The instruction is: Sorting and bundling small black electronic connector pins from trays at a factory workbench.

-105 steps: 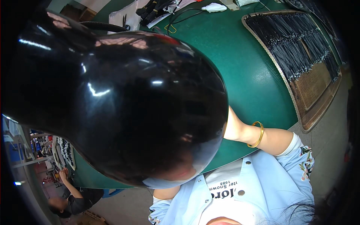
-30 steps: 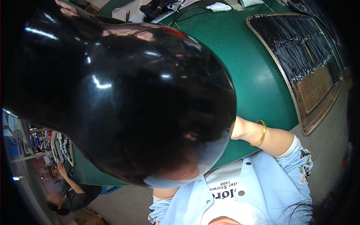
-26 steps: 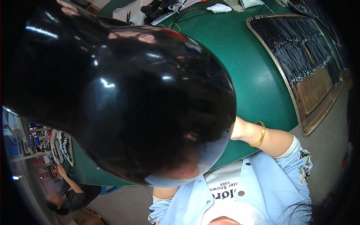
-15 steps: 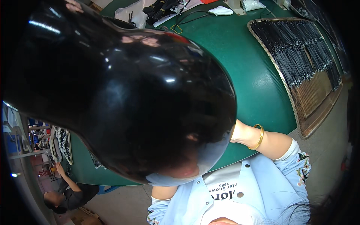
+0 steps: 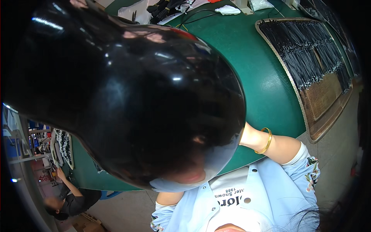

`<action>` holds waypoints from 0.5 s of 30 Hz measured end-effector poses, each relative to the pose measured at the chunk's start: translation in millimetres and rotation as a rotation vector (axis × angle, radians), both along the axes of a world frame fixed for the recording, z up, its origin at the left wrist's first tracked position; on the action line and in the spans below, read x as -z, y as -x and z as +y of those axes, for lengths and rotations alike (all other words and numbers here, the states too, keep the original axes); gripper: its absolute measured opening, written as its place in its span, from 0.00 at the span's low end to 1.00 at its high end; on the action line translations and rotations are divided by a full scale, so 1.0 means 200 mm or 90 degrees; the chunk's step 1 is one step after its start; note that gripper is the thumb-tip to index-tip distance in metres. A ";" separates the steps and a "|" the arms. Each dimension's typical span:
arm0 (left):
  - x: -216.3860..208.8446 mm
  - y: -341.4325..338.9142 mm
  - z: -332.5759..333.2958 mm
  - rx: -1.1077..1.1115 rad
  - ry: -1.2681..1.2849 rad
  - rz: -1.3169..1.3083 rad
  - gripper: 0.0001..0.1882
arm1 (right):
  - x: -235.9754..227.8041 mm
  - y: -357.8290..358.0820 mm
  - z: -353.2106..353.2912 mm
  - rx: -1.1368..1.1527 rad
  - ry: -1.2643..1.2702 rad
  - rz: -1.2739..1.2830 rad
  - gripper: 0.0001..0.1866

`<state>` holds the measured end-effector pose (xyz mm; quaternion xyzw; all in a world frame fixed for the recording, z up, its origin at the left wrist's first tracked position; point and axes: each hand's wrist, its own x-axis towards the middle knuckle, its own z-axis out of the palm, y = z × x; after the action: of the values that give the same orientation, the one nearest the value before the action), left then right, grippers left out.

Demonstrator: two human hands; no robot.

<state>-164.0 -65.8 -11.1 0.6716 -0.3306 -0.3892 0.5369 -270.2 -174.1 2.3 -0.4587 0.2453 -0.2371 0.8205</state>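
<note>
Glossy black housing (image 5: 166,112) looms in front of my fingers and hides them, so I cannot tell whether they are open or closed, or whether they touch it. It is a big rounded bulb that runs into a thick neck toward my left, its skin mirror-smooth and flecked with white glints. Only the wrist end of my right hand (image 5: 249,135) shows at its edge, with a polished gold bangle (image 5: 265,141) behind it; my left hand is fully covered, and just that forearm (image 5: 169,198) shows. Around them spreads a smooth green tabletop (image 5: 262,77) with a soft sheen. To the right of my fingers lies a brown tray (image 5: 324,91), mesh-textured and round-cornered, bearing rows of thin black strands (image 5: 305,58) with pale tips. Beyond my fingers are a black bundle (image 5: 166,9), a crumpled white piece (image 5: 228,10) and a clear plastic bag (image 5: 261,4). Well off to their left is a co-worker (image 5: 79,202) in dark clothing, one forearm raised, above a grey floor (image 5: 125,208).
</note>
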 end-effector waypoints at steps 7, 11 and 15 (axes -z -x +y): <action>-0.16 0.08 -0.09 -0.061 0.069 0.292 0.11 | 0.03 -0.01 0.00 0.020 -0.013 -0.046 0.09; -0.01 0.03 -0.04 -0.043 0.092 -0.137 0.09 | -0.02 0.00 0.02 0.056 -0.077 -0.109 0.09; 0.01 0.00 -0.02 -0.054 0.053 -0.096 0.09 | -0.01 0.00 0.02 0.041 -0.151 -0.113 0.08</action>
<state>-164.7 -70.1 -12.6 0.6896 -0.3575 -0.3003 0.5536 -270.8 -170.1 4.8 -0.3274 0.2125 -0.2726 0.8794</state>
